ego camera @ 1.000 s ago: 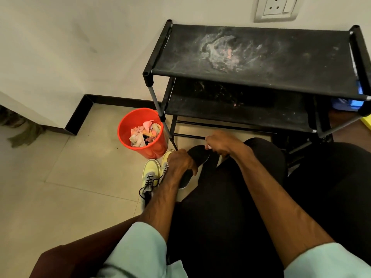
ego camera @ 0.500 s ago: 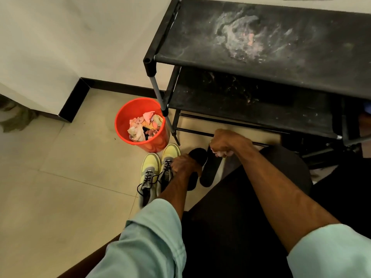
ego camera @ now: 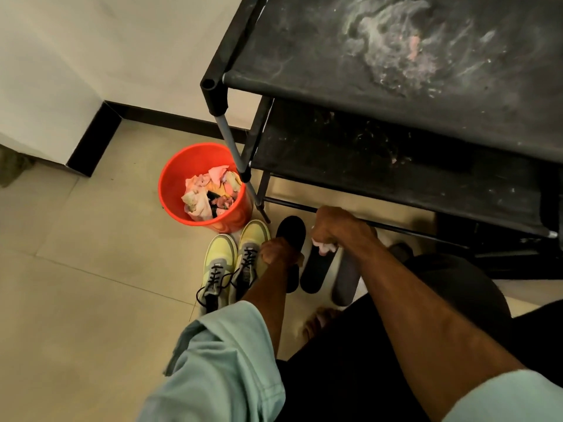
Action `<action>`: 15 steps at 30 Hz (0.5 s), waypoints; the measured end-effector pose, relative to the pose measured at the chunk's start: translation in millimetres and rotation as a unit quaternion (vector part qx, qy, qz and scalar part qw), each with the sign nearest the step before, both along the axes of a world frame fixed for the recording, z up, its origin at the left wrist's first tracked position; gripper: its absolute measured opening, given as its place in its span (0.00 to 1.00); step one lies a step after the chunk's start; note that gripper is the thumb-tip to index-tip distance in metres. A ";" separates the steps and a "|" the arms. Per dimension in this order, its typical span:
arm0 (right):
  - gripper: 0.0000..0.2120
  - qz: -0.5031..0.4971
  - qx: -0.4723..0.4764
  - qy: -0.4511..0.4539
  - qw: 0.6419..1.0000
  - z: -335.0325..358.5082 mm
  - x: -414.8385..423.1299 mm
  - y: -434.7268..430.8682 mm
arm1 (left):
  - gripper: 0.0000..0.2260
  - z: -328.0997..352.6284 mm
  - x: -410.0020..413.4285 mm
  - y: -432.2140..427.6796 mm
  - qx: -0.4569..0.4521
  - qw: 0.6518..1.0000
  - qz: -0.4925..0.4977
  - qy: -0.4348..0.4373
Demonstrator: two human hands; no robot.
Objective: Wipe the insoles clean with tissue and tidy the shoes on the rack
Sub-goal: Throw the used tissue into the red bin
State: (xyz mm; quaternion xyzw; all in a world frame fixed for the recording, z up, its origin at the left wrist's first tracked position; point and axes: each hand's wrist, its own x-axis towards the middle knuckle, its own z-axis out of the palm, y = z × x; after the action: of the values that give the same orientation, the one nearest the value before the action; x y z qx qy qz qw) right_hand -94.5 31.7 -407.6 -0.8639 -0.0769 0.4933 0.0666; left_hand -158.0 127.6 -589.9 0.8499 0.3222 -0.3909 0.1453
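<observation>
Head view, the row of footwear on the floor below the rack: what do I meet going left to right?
First a yellow sneaker → second yellow sneaker → black insole gripped by the left hand → dark insole, partly hidden by the right hand holding tissue → grey insole.

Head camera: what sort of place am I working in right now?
Most likely a home entryway or hallway corner: a dusty black shoe rack stands against the wall, yellow sneakers and loose insoles lie on the tiled floor, and an orange bin of crumpled tissues sits beside the rack.
</observation>
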 end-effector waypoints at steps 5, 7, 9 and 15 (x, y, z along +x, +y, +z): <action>0.07 0.040 -0.028 0.010 0.999 -6.9 6.3 2.1 | 0.37 -39.9 16.1 -5.4 0.038 0.998 -0.043 0.010; 0.06 0.034 -0.027 -0.016 0.999 -9.5 8.3 2.0 | 0.38 -48.4 19.0 -9.4 0.049 0.997 -0.057 0.005; 0.12 0.010 -0.024 -0.024 0.999 -13.2 8.5 2.8 | 0.39 -57.4 16.4 -14.3 0.049 0.997 -0.055 0.003; 0.08 -0.074 0.032 -0.003 0.997 -32.3 14.9 8.7 | 0.44 -89.1 16.1 -13.2 0.039 0.996 -0.075 0.040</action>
State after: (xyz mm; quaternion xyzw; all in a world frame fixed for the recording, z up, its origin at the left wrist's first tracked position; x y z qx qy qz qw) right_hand -79.6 40.4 -439.9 -0.8662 -0.0288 0.4815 0.1304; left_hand -141.9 114.4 -679.0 0.8603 0.2779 -0.4217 0.0695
